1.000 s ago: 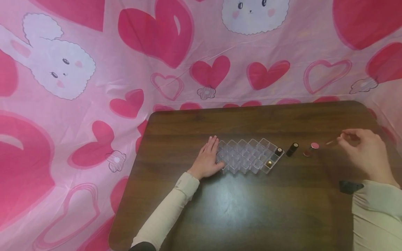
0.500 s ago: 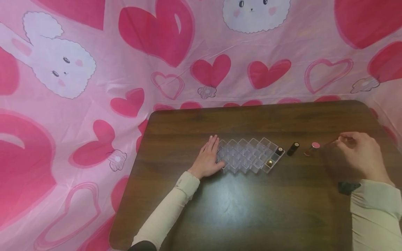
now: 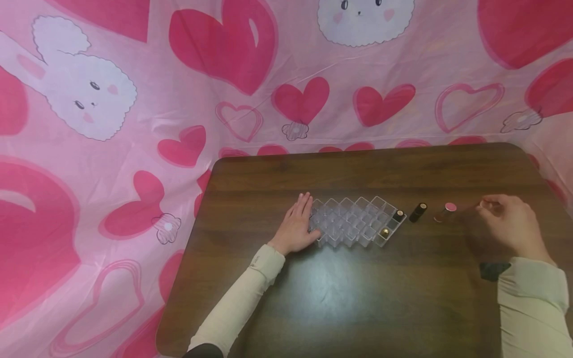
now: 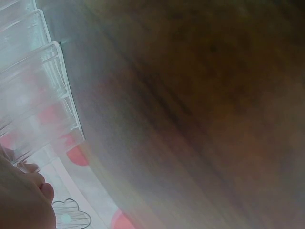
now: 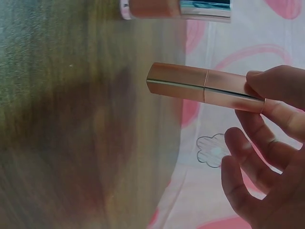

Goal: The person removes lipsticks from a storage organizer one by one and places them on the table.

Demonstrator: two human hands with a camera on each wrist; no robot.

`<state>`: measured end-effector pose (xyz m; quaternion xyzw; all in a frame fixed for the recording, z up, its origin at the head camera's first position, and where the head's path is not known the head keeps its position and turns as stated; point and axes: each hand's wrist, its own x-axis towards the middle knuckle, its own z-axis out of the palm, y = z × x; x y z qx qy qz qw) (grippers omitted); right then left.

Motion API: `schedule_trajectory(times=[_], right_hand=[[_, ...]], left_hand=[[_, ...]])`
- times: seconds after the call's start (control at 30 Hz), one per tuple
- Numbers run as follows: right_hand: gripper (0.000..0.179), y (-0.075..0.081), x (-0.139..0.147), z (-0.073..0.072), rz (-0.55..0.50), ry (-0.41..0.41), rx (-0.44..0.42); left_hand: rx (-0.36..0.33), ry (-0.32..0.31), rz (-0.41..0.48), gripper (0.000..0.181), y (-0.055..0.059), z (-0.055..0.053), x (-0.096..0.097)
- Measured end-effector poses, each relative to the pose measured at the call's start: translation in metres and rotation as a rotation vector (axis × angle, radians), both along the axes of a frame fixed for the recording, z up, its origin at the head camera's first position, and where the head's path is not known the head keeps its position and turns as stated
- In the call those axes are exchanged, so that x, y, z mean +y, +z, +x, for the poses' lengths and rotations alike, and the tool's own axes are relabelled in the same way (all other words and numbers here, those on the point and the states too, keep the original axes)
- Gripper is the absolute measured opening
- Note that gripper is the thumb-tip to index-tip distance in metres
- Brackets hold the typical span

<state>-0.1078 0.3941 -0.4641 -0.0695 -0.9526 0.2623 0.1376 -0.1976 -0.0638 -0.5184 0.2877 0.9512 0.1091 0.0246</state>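
My right hand (image 3: pixel 515 226) pinches a rose-gold lipstick tube (image 5: pixel 190 85) by one end, between thumb and fingertips, as the right wrist view shows. Whether the tube's other end touches the table I cannot tell. My left hand (image 3: pixel 294 228) rests against the left end of a clear lipstick organizer (image 3: pixel 346 223) with many diamond-shaped compartments. In the organizer's right end sit a black lipstick (image 3: pixel 399 215) and a gold-topped one (image 3: pixel 385 232). The left wrist view catches part of the organizer (image 4: pixel 38 86) beside the fingers.
Right of the organizer, a black lipstick (image 3: pixel 418 212) stands on the brown wooden table (image 3: pixel 340 308). Between it and my right hand is a lip gloss tube (image 3: pixel 443 215) with a pink end. A pink heart-patterned cloth (image 3: pixel 250 44) hangs behind the table.
My right hand has moved a little left and toward me with the rose-gold lipstick tube. My left hand and the organizer keep their places.
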Motion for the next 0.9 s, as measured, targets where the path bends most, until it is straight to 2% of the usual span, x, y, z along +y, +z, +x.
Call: schedule_trajectory(times=[0.3,0.53,0.9], right_hand=[[0.022,-0.007,0.002,0.0,-0.01,0.053,-0.019],[0.026,-0.012,0.003,-0.001,-0.011,0.046,-0.044],[0.024,-0.015,0.005,-0.003,-0.006,0.036,-0.029]], left_hand=[[0.001,0.005,-0.002,0.091,0.0,0.0,0.001],[-0.002,0.008,-0.001,0.091,0.0,0.001,0.0],[-0.004,0.005,0.007,0.091,-0.001,0.0,0.0]])
